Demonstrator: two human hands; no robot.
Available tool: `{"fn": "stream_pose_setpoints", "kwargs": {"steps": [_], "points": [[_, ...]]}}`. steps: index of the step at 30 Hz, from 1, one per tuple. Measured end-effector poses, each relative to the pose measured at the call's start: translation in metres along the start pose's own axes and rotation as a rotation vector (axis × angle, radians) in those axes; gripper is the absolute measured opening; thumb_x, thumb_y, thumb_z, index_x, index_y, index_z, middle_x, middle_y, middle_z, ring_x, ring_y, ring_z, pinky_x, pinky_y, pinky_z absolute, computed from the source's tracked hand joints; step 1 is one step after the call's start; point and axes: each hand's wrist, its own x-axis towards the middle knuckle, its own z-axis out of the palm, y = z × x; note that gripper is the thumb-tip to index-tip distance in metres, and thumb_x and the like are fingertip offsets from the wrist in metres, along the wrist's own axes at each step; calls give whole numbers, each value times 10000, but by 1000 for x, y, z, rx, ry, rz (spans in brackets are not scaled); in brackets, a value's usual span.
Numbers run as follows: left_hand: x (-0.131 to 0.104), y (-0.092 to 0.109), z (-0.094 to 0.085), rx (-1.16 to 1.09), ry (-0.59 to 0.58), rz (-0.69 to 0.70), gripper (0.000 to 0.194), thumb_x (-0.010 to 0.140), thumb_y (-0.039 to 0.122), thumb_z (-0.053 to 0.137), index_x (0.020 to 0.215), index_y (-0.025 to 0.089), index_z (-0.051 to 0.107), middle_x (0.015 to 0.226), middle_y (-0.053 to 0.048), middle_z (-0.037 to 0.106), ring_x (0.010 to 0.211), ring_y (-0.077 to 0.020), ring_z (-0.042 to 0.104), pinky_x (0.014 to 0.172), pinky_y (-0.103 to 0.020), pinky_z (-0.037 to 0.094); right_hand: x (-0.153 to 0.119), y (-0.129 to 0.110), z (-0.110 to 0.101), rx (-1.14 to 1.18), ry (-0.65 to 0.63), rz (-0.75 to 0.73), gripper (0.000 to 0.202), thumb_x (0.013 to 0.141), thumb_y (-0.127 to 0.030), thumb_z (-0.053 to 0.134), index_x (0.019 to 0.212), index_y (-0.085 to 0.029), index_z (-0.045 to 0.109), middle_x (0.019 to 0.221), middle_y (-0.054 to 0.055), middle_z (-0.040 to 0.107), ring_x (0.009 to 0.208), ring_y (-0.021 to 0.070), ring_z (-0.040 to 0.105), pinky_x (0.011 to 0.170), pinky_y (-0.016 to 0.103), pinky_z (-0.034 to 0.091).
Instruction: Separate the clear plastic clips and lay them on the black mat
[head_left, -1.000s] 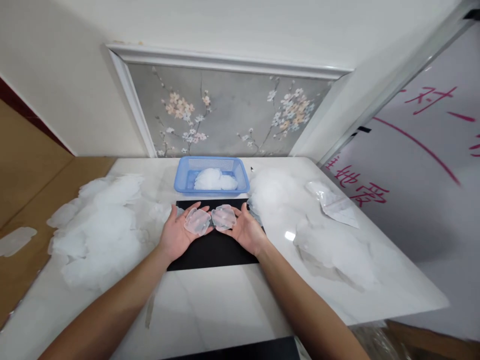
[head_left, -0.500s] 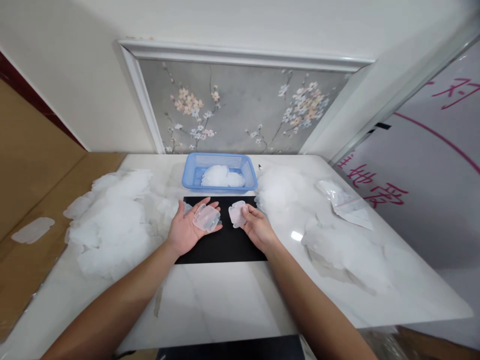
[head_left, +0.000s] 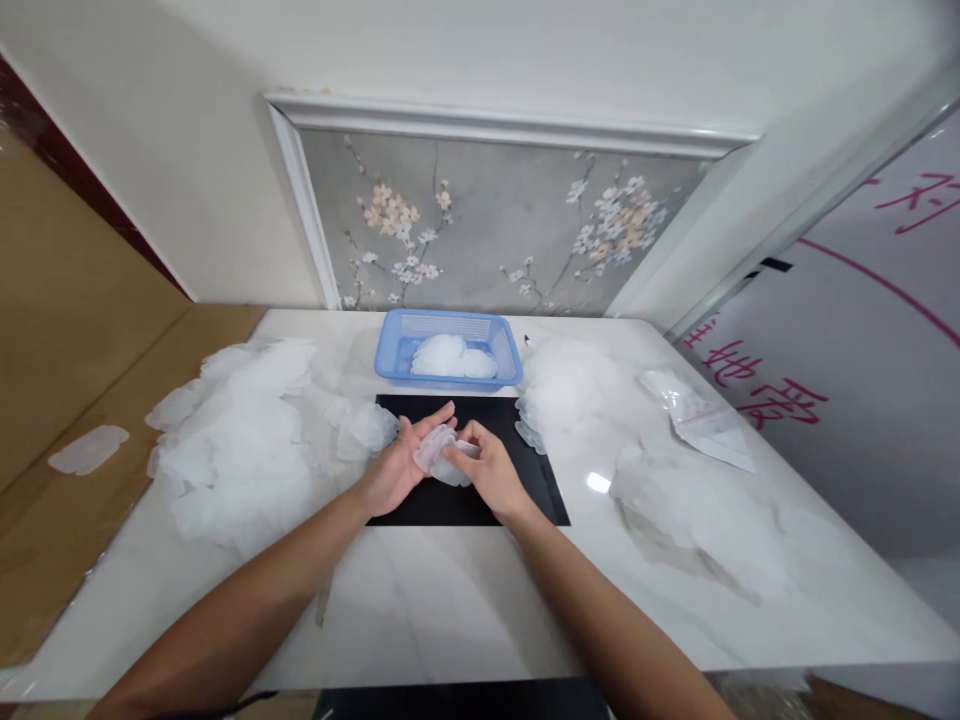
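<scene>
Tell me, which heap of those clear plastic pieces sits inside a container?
The small heap in the blue basket behind the black mat; the two larger heaps lie loose on the marble table.

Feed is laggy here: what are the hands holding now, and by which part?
Both the left hand and right hand hold translucent plastic shell pieces together over the black mat; right fingers pinch the near edge.
</scene>
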Motion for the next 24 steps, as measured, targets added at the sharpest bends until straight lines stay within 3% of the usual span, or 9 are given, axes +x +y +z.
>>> {"fn": "stream_pose_setpoints", "kwargs": {"steps": [2, 5, 8, 10, 12, 14, 17, 21, 24], "points": [[-3, 10, -6, 463, 75, 185, 490, 931, 577, 478, 1303, 291, 621, 1488, -85, 478, 1394, -315, 378, 1151, -479, 285, 2, -3, -2, -42, 119, -51, 255, 714, -355, 675, 839, -223, 496, 694, -57, 541, 554, 98, 463, 529, 221, 388], [-5, 30, -31, 1136, 348, 354, 327, 959, 301, 482, 1229, 257, 662, 1318, -90, 584, 1256, -279, 491, 1128, -459, 314, 12, -12, -10, -228, 154, -51, 185, 820, -385, 516, 920, -236, 562, 616, -62, 472, 522, 117, 443, 525, 238, 361], [-5, 38, -61, 1479, 560, 178, 305, 866, 216, 602, 1159, 192, 681, 1126, -129, 621, 1119, -328, 542, 1020, -502, 406, 21, -18, -6, -642, 65, -44, 224, 804, -432, 608, 906, -235, 634, 646, -29, 513, 615, 158, 528, 582, 264, 372], [-4, 36, -72, 1543, 604, 83, 271, 790, 201, 692, 1060, 188, 705, 1074, -129, 621, 1080, -347, 554, 975, -508, 432, 25, -17, 3, -872, 33, -48, 253, 734, -383, 720, 931, -239, 652, 816, 11, 588, 756, 188, 592, 629, 272, 391], [-2, 33, -74, 1529, 586, 105, 212, 762, 171, 705, 971, 206, 704, 1065, -105, 622, 1072, -326, 566, 971, -487, 438, 27, -13, 14, -973, 9, -49, 183, 712, -299, 744, 851, -231, 648, 935, 30, 595, 829, 193, 609, 651, 273, 405], [-1, 33, -70, 1445, 560, 203, 123, 755, 146, 683, 860, 210, 677, 1070, -83, 623, 1075, -291, 573, 991, -457, 431, 29, -8, 19, -940, -12, -49, 112, 710, -229, 721, 735, -214, 613, 893, 22, 595, 809, 182, 608, 660, 272, 413], [-1, 36, -59, 1065, 569, 310, 107, 749, 199, 683, 720, 206, 580, 1031, -57, 643, 1038, -240, 596, 998, -398, 434, 28, -2, 14, -614, 6, -10, 135, 679, -199, 699, 724, -211, 573, 720, -15, 594, 690, 160, 588, 623, 267, 425], [-3, 36, -45, 356, 568, 101, 310, 735, 396, 737, 817, 224, 492, 809, 6, 647, 805, -189, 656, 797, -337, 528, 20, -7, -5, -59, 42, 18, 259, 642, -290, 727, 858, -216, 604, 774, 3, 684, 618, 144, 583, 546, 251, 440], [-5, 31, -34, 101, 448, -77, 364, 740, 400, 759, 867, 220, 469, 864, -34, 689, 778, -225, 704, 739, -387, 564, 14, -19, -15, 83, 45, -80, 124, 661, -275, 685, 689, -217, 578, 960, 47, 729, 765, 172, 635, 587, 255, 474]]}}
